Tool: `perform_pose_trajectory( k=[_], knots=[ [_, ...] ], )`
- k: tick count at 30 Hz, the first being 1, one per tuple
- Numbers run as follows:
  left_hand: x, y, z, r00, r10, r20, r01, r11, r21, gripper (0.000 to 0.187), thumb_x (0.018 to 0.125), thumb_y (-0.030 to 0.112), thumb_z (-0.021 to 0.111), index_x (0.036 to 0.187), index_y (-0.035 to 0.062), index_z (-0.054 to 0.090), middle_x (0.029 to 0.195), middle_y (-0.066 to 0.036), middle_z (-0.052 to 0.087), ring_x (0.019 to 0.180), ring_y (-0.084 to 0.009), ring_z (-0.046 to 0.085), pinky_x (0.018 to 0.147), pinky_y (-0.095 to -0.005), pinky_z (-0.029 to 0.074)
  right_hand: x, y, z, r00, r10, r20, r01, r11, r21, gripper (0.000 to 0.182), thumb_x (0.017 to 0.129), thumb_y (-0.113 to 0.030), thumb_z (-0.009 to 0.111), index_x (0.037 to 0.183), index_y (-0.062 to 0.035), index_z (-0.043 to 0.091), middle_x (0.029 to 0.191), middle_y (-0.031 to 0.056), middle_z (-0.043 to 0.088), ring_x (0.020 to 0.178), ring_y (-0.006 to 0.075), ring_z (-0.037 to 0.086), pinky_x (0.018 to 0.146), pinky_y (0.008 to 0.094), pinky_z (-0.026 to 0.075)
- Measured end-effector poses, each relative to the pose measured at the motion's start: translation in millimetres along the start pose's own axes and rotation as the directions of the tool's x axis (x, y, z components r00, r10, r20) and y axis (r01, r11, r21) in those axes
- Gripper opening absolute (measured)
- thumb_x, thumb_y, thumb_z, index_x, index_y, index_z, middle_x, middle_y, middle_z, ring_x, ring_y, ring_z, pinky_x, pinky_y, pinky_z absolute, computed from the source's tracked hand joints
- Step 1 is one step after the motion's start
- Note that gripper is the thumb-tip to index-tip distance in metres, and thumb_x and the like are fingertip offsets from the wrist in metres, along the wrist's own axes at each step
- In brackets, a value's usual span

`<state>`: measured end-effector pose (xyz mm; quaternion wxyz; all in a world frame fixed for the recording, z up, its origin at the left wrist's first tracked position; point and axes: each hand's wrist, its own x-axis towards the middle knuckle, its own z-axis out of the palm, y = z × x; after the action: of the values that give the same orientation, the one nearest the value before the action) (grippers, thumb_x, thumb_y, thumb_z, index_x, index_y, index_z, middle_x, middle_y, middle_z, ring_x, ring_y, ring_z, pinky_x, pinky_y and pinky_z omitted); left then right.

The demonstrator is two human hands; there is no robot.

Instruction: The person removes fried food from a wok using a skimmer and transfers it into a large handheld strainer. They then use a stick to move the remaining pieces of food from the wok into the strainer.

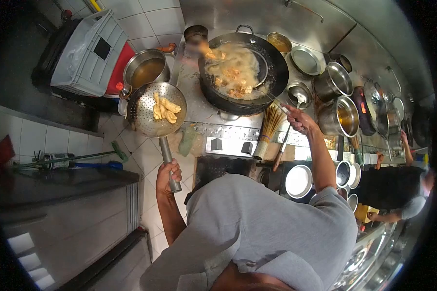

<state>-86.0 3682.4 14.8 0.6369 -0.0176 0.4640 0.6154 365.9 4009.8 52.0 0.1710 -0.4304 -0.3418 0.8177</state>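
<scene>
Wok (277, 72): on stove, filled with bubbling oil and frying pieces. Perforated ladle (155, 109): left of wok, held level, fried pieces inside; handle clenched by left hand (167, 177). Skimmer handle (272, 97): reaching into wok, gripped by right hand (300, 119). Stockpot (146, 70): left of wok, behind ladle.

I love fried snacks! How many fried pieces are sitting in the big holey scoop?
About 4 in the perforated scoop, which the left hand holds by its handle: they lie bunched near its middle, overlapping, so another may be hidden beneath.
</scene>
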Motion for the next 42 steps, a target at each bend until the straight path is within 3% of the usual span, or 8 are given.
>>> perform_pose_trajectory(
  k=[6, 16, 22, 24, 26, 29, 38, 42],
  knots=[
    [-5, 1, -6, 1.0, 0.011, 0.007, -0.011, 1.0, 0.022, 0.01, 0.09, 0.013, 0.059, 0.095, 0.0083, 0.051, 0.066, 0.0, 0.045, 0.045, -0.0085, 0.041, 0.039, -0.0256, 0.037, -16, -5, -18, 0.998, -0.037, -0.045, 0.038, 0.999, 0.017, 0.057, 0.094, -0.004, 0.044, 0.148, -0.0154, 0.031, 0.063, -0.0032, 0.041, 0.04, 0.0021, 0.031, 0.032, 0.0161, 0.022],
    [1, 3, -7, 1.0, 0.022, 0.001, -0.022, 1.0, -0.001, 0.011, 0.091, 0.013, 0.06, 0.095, 0.0075, 0.052, 0.066, 0.0, 0.046, 0.044, -0.0082, 0.042, 0.039, -0.0258, 0.038, -50, -26, -6, 0.958, -0.116, -0.264, 0.048, 0.966, -0.254, 0.052, 0.093, -0.003, 0.045, 0.144, -0.0154, 0.04, 0.065, -0.0018, 0.046, 0.043, 0.0034, 0.033, 0.036, 0.0184, 0.024],
    [0, 3, 1, 1.0, 0.013, 0.003, -0.013, 1.0, -0.005, 0.01, 0.091, 0.012, 0.059, 0.095, 0.008, 0.051, 0.066, 0.0, 0.046, 0.043, -0.0075, 0.042, 0.037, -0.025, 0.039, -36, -23, -10, 0.98, -0.068, -0.188, 0.012, 0.959, -0.284, 0.054, 0.093, -0.004, 0.044, 0.146, -0.0159, 0.037, 0.065, -0.0025, 0.045, 0.043, 0.0032, 0.034, 0.035, 0.0182, 0.024],
    [0, 1, 0, 1.0, 0.015, 0.006, -0.015, 1.0, -0.016, 0.01, 0.091, 0.011, 0.059, 0.095, 0.0086, 0.05, 0.065, 0.001, 0.046, 0.042, -0.007, 0.042, 0.036, -0.0244, 0.04, -33, -27, -16, 0.997, 0.032, -0.077, -0.049, 0.971, -0.234, 0.055, 0.094, -0.004, 0.044, 0.147, -0.0164, 0.035, 0.064, -0.0022, 0.044, 0.043, 0.0033, 0.034, 0.035, 0.0178, 0.023],
    [2, 1, 0, 1.0, -0.009, 0.029, 0.01, 1.0, -0.016, 0.009, 0.092, 0.011, 0.058, 0.095, 0.0084, 0.05, 0.065, 0.001, 0.046, 0.042, -0.0069, 0.043, 0.036, -0.0242, 0.04, -28, -24, -22, 0.996, 0.018, -0.085, -0.04, 0.965, -0.26, 0.055, 0.095, -0.005, 0.044, 0.148, -0.0162, 0.032, 0.064, -0.0019, 0.044, 0.042, 0.0034, 0.032, 0.034, 0.0175, 0.023],
    [-2, -1, -1, 1.0, 0.006, 0.016, -0.006, 1.0, 0.007, 0.011, 0.089, 0.012, 0.06, 0.093, 0.0073, 0.051, 0.065, 0.0, 0.046, 0.044, -0.0085, 0.042, 0.038, -0.0263, 0.039, -19, -7, -9, 0.999, 0.026, -0.028, -0.028, 0.996, -0.085, 0.056, 0.095, -0.006, 0.046, 0.149, -0.0121, 0.029, 0.061, -0.0042, 0.039, 0.039, 0.0029, 0.031, 0.031, 0.0169, 0.022],
    [-8, 1, 4, 0.999, 0.009, -0.043, -0.007, 0.999, 0.036, 0.01, 0.088, 0.01, 0.06, 0.092, 0.0064, 0.051, 0.066, 0.0, 0.047, 0.044, -0.0085, 0.042, 0.039, -0.0251, 0.04, -17, 25, -27, 0.991, -0.067, 0.119, 0.049, 0.989, 0.142, 0.05, 0.099, -0.007, 0.043, 0.147, -0.0161, 0.033, 0.064, -0.0034, 0.04, 0.039, 0.0016, 0.03, 0.03, 0.016, 0.023],
    [-5, 4, 8, 0.999, 0.006, -0.053, -0.004, 0.999, 0.034, 0.01, 0.091, 0.011, 0.058, 0.095, 0.0069, 0.05, 0.064, 0.001, 0.047, 0.042, -0.0074, 0.043, 0.035, -0.0247, 0.04, -25, 21, -26, 0.992, -0.071, 0.107, 0.058, 0.991, 0.121, 0.051, 0.098, -0.005, 0.044, 0.147, -0.0165, 0.033, 0.064, -0.0034, 0.04, 0.039, 0.0017, 0.03, 0.03, 0.0161, 0.023]
  ],
)
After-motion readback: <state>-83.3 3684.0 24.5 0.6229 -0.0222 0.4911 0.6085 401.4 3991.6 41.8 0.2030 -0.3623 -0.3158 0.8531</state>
